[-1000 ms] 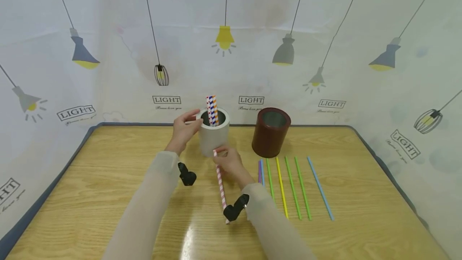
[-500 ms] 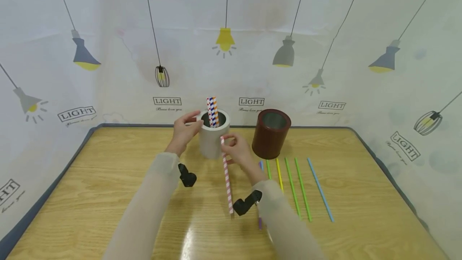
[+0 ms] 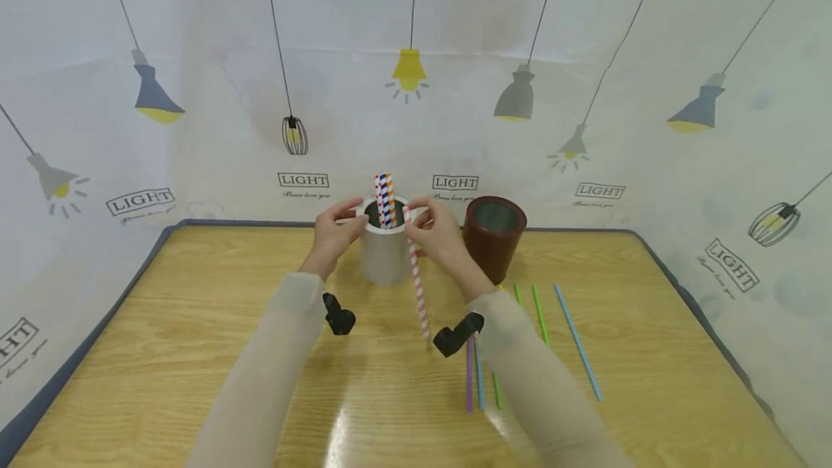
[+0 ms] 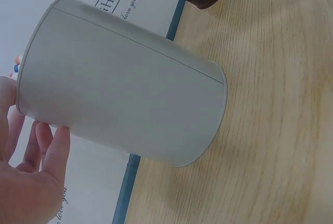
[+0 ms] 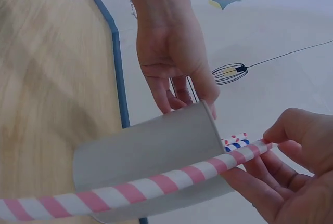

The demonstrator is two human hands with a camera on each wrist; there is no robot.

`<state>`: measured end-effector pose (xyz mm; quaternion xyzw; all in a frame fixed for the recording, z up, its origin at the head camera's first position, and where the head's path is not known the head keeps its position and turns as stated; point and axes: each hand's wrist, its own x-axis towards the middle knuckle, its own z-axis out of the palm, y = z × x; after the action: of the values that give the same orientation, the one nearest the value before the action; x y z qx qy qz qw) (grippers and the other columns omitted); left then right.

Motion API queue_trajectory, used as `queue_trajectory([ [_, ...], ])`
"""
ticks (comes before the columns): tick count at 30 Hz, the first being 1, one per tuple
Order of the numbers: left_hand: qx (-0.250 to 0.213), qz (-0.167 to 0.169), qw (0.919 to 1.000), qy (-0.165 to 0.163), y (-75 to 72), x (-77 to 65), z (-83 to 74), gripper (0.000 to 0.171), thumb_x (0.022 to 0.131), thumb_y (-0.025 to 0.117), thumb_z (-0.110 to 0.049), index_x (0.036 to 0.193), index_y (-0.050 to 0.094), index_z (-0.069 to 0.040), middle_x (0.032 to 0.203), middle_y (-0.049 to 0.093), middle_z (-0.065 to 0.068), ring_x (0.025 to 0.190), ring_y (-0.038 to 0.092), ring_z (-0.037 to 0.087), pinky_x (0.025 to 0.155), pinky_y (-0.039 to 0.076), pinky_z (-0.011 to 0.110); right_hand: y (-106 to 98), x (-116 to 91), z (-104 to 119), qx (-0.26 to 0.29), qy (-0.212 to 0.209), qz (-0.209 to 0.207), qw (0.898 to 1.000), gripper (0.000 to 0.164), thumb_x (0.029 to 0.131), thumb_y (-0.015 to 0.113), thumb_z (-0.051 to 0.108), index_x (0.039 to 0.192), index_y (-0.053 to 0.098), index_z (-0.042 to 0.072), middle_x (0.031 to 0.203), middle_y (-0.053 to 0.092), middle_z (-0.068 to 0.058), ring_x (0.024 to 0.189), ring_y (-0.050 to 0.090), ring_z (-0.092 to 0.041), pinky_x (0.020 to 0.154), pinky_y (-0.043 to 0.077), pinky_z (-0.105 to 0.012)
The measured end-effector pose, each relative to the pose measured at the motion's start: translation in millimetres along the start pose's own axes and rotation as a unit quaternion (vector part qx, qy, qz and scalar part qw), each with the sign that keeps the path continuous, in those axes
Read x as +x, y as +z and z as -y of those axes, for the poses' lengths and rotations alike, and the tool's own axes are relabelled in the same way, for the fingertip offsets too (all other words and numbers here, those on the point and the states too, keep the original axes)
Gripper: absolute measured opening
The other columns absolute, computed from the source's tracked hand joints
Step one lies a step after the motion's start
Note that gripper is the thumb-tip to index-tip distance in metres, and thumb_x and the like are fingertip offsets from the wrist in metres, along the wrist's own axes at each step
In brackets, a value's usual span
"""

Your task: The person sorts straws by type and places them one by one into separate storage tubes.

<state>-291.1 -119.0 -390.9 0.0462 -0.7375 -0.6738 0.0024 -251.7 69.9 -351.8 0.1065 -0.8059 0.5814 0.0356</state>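
Note:
A pink-and-white striped paper straw point(image 3: 419, 287) hangs at a slant in front of the light grey cylindrical holder point(image 3: 383, 262). My right hand point(image 3: 443, 238) pinches it near its top end, beside the holder's rim; the straw is outside the holder. At the rim's left side my left hand point(image 3: 331, 238) holds the holder, thumb at the rim and fingers against the outer wall point(image 4: 119, 83). Several patterned straws point(image 3: 385, 197) with red dots, blue stripes and orange stripes stand inside the holder; their lower ends are hidden.
Just right of the right hand stands a dark red cylindrical holder point(image 3: 490, 244). Several thin plastic straws lie on the wooden table point(image 3: 214, 323), among them a blue straw point(image 3: 578, 341) and a purple straw point(image 3: 469, 381); my right forearm covers some. A patterned backdrop point(image 3: 351, 107) rises behind.
The right hand has raised the pink-striped straw from low in front of the grey holder up to its rim, slightly rightward. The left hand stays at the holder.

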Motion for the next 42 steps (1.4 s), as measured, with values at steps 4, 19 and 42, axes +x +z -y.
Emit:
queue_trajectory([
  [4, -0.002, -0.001, 1.0, 0.004, -1.2, 0.4, -0.8, 0.044, 0.085, 0.062, -0.012, 0.129, 0.054, -0.012, 0.118, 0.046, 0.015, 0.098, 0.052, 0.023, 0.084, 0.049, 0.034, -6.7, 11.1, 9.7, -0.018, -0.026, 0.004, 0.999, 0.036, 0.082, 0.059, 0.001, 0.117, 0.052, 0.002, 0.078, 0.052, -0.009, 0.066, 0.057, -0.022, 0.052, 0.054, -0.038],
  [19, -0.004, 0.006, 1.0, 0.007, 0.1, 2.4, 2.2, 0.044, 0.085, 0.063, -0.013, 0.128, 0.055, -0.013, 0.117, 0.047, 0.014, 0.099, 0.051, 0.024, 0.082, 0.05, 0.03, -33.6, 63.4, 60.7, -0.07, -0.118, -0.047, 0.989, 0.034, 0.082, 0.055, 0.0, 0.116, 0.05, 0.006, 0.079, 0.051, -0.008, 0.066, 0.055, -0.018, 0.051, 0.053, -0.029],
  [42, -0.003, 0.002, 1.0, -0.004, -1.7, 2.5, 2.1, 0.043, 0.084, 0.064, -0.014, 0.127, 0.056, -0.015, 0.118, 0.047, 0.012, 0.099, 0.05, 0.023, 0.083, 0.049, 0.03, -16.3, 84.0, 61.0, -0.023, -0.159, -0.13, 0.978, 0.03, 0.085, 0.055, 0.002, 0.114, 0.049, 0.006, 0.076, 0.052, -0.005, 0.069, 0.054, -0.016, 0.055, 0.051, -0.023],
])
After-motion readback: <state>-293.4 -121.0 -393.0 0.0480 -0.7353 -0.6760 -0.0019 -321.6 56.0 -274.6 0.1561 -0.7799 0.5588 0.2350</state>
